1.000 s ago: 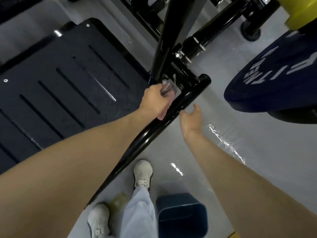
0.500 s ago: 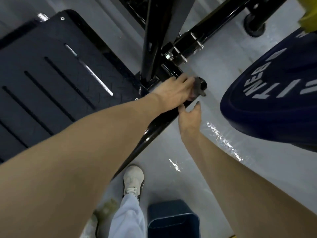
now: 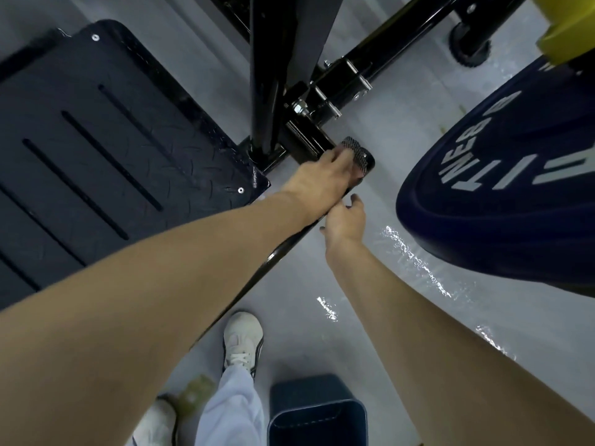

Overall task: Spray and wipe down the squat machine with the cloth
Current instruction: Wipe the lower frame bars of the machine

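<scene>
The squat machine has a black base tube (image 3: pixel 277 252) running diagonally across the grey floor, a black upright (image 3: pixel 277 59) and a dark ribbed footplate (image 3: pixel 112 149) at the left. My left hand (image 3: pixel 317 177) presses a grey mesh cloth (image 3: pixel 355 151) onto the far end of the base tube, fingers over the cloth. Just below it, my right hand (image 3: pixel 346 218) hangs beside the tube with loosely curled fingers and holds nothing. No spray bottle is clearly visible.
A large dark blue weight plate (image 3: pixel 502 194) with white letters hangs close at the right, a yellow plate (image 3: pixel 566 24) above it. A dark blue bin (image 3: pixel 317 413) stands on the floor by my white shoes (image 3: pixel 243 341). The floor shines wet.
My left hand slid the cloth along the base tube from beside the upright out to the tube's end. My right hand stayed close under it.
</scene>
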`<action>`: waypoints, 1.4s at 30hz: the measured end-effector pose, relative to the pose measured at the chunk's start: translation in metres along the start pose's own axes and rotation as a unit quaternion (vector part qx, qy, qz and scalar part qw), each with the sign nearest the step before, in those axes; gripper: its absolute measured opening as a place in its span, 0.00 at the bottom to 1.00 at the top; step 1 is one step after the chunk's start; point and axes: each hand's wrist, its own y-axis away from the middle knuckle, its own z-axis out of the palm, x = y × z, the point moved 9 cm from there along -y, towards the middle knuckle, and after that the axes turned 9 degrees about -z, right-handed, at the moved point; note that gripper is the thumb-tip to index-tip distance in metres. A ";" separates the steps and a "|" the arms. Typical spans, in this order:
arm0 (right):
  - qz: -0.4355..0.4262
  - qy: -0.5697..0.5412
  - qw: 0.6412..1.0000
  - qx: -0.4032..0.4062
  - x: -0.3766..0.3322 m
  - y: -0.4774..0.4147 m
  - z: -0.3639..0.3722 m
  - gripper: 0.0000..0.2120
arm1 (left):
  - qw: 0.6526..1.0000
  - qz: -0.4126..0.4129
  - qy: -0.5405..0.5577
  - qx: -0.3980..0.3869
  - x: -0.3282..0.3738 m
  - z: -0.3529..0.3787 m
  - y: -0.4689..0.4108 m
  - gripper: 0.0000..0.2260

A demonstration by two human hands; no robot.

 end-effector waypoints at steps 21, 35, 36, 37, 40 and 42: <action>0.015 0.045 0.999 -0.027 0.008 0.014 -0.017 0.18 | 0.941 0.289 -0.174 -0.001 0.036 0.030 0.020 0.14; 0.077 0.008 0.997 -0.006 0.030 0.021 -0.031 0.18 | 0.905 0.257 -0.323 -0.101 0.062 0.045 0.011 0.13; 0.072 0.014 0.997 -0.001 0.034 0.019 -0.034 0.19 | 0.893 0.279 -0.336 -0.112 0.060 0.053 0.023 0.13; 0.070 0.015 0.997 0.006 0.038 0.017 -0.038 0.20 | 0.876 0.306 -0.352 -0.123 0.056 0.063 0.038 0.13; 0.073 0.021 0.997 0.034 0.042 0.016 -0.050 0.21 | 0.881 0.364 -0.301 -0.027 0.040 0.063 0.070 0.09; 0.056 0.038 0.997 0.042 0.037 0.012 -0.052 0.21 | 0.940 0.301 -0.151 0.058 0.021 0.043 0.069 0.07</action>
